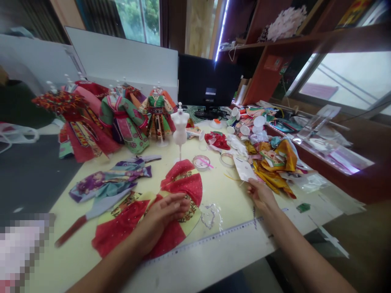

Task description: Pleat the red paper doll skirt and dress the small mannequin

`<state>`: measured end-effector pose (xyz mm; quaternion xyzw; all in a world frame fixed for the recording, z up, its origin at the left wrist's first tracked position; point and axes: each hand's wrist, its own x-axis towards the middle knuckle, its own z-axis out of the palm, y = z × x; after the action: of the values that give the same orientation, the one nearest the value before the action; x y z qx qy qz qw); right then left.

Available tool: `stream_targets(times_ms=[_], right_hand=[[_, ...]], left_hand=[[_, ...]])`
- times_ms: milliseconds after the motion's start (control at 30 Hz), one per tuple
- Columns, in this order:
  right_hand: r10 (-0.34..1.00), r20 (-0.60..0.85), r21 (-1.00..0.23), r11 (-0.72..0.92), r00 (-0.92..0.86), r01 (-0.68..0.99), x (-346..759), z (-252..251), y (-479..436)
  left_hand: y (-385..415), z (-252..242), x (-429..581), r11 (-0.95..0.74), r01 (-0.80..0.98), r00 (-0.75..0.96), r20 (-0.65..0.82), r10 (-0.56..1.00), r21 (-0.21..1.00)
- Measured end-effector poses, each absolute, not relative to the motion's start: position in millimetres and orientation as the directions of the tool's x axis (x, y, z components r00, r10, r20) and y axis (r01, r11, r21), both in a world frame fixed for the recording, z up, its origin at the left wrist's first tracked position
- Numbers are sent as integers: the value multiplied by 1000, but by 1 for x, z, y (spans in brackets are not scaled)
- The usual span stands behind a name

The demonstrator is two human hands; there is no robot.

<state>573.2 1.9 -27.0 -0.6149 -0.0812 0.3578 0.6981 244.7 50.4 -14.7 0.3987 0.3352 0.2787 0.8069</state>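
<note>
My left hand point(165, 213), its fingers loosely stretched out, lies over a small red skirt-like garment point(122, 228) with white dots and gold-patterned panels. The garment is spread on the yellowish table, partly hidden under my hand and forearm. My right hand point(259, 192) pinches the lower corner of a small white card point(243, 167); whether the card is a packet I cannot tell. Just behind the red garment stands a white miniature dress form point(180, 124) on a thin post. A beaded chain point(208, 215) lies between my hands.
At the left back stand several dressed doll forms, one in a green robe point(124, 118). A purple-blue garment point(113, 177) and a brown-handled knife-like tool point(73, 230) lie left. Tape rolls point(227, 159), a fabric pile point(276, 158), a monitor point(207, 83) and a ruler point(210, 238) surround the work.
</note>
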Motion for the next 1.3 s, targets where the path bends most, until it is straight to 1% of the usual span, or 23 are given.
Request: stream_targets(times_ms=[167,233,300,433,533,633,767,900,1000,1100,1167,1233,1300], right_hand=[[584,-173,-972,27,793,-232,565,-20,-16],[579,-122,-980,58,806,-189,555,-18,-28],[588,-113,-979,71,801,-190,542,-17,-40],[660,-190,-963,19,727,-268,517,-16,-57],[716,-246,-948,-38,653,-316,504,-17,-63],[766,-323,-920,-115,557,-374,498,-21,-67],[787,-411,-884,-221,461,-412,497,-25,-70],[809,-480,-852,-338,339,-400,498,-15,-78],[840,-500,-854,-438,211,-282,502,-1,-90],[875,-463,-885,-464,141,-33,510,13,-100],[916,-378,-900,-398,135,176,517,20,-102],[958,-238,-889,-282,162,362,524,26,-98],[976,-88,-855,-177,199,487,528,31,-90]], left_hand=[[49,-16,245,493,-159,613,-306,729,855],[48,-15,246,462,-136,613,-292,734,876],[47,-13,246,422,-96,611,-281,740,902],[43,-9,249,305,19,619,-250,745,952],[40,-7,252,128,124,645,-178,743,984],[35,-4,256,-131,238,685,-70,725,963],[27,4,262,-438,302,791,33,610,847],[22,10,274,-673,302,871,91,482,675],[23,12,287,-782,277,902,128,411,559],[25,9,301,-847,251,924,146,354,468],[27,5,310,-888,235,933,165,321,396],[28,-1,320,-920,223,936,193,294,322],[28,-9,329,-940,224,936,213,281,258]])
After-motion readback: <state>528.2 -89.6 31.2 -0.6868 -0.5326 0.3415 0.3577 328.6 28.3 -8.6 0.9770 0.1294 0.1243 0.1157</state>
